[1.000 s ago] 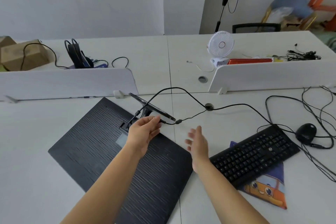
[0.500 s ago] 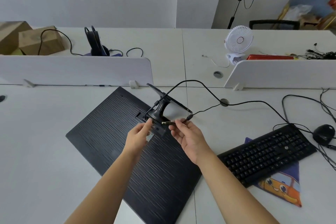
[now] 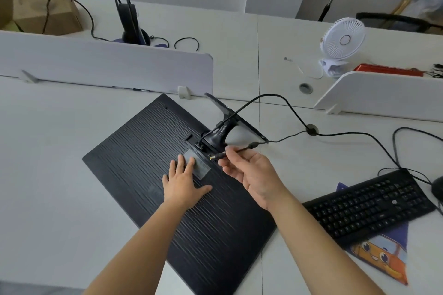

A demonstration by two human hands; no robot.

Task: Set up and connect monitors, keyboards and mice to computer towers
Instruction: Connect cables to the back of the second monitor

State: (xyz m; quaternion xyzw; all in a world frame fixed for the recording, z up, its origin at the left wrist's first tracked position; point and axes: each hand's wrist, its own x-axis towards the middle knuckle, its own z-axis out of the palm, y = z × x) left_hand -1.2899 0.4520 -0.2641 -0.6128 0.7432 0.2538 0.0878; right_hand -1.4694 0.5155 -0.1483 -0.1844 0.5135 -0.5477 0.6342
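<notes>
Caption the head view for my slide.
Left hand rests on the face-down monitor; right hand pinches a barrel plug beside the stand.

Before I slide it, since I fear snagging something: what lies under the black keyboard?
A purple cartoon-printed mat lies under the black keyboard, showing at its near edge and far side; the mat's middle is covered.

1. Left hand (image 3: 184,183): palm down, fingers straight and spread, forearm extended forward.
2. Right hand (image 3: 254,172): palm turned upward, thumb and forefinger pinching cable plug (image 3: 217,156), remaining fingers loosely curled.
</notes>
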